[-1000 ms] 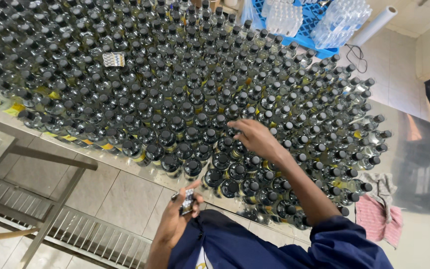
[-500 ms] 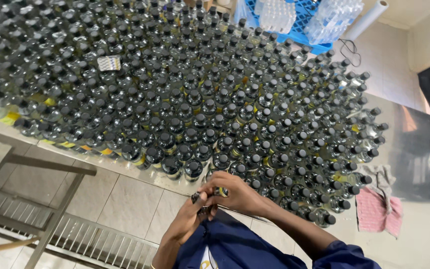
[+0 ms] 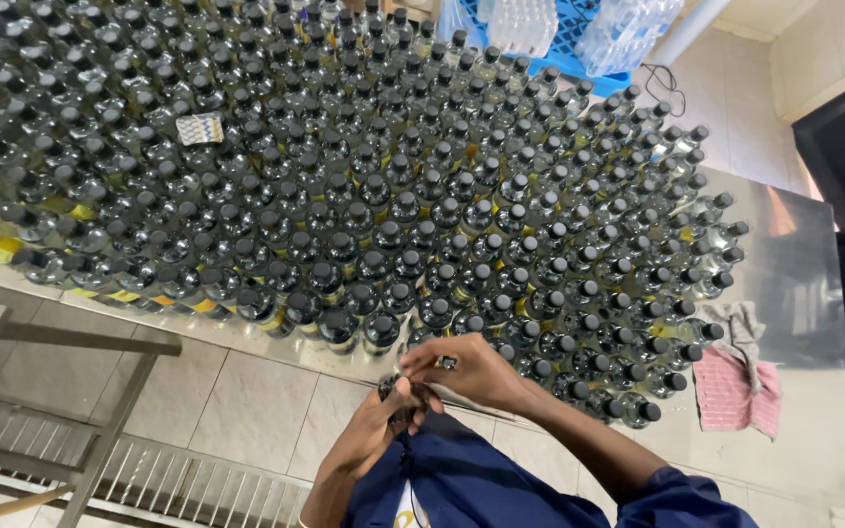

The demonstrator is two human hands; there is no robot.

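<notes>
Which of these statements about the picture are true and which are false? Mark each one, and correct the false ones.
1. Both hands are together at the near edge of the table. True: the left hand and right hand meet over a small dark item.
2. The bottles have red caps. False: the bottles have dark caps.
3. A pink cloth lies on the right of the table. True.
4. The table is bare. False: the steel table is crowded with bottles.
5. A small patterned packet lies on top of the bottles. True.
</notes>
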